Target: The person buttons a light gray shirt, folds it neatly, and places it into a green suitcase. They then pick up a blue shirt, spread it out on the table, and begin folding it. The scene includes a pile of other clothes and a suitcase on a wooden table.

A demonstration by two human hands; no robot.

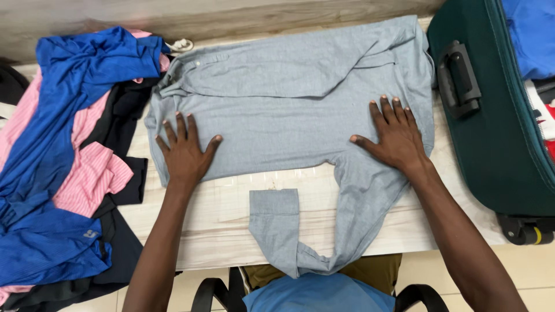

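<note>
Head camera, looking straight down at a pale wood-grain table (219,231). A light grey long-sleeved shirt (289,110) lies spread flat across it, its long axis running left to right, collar toward the left and hem toward the right. Both of the person's hands press down on the shirt's near half. The left hand (185,153) rests palm down near the collar end, fingers spread and pointing away from the body, gripping nothing. The right hand (396,138) rests the same way near the hem end, fingers splayed, thumb pointing inward, also holding nothing. The two hands sit well apart with the middle of the shirt between them, each about equally close to its own end. One sleeve (324,231) hangs off the near edge of the table below the right hand, curling back so that its cuff (274,205) lies on the table between the forearms; the right hand is nearer to it. To the left of the shirt lies a heap of blue, pink striped and black clothes (63,162), touching the collar end. To the right stands a dark green suitcase (497,127), just beside the hem.
</note>
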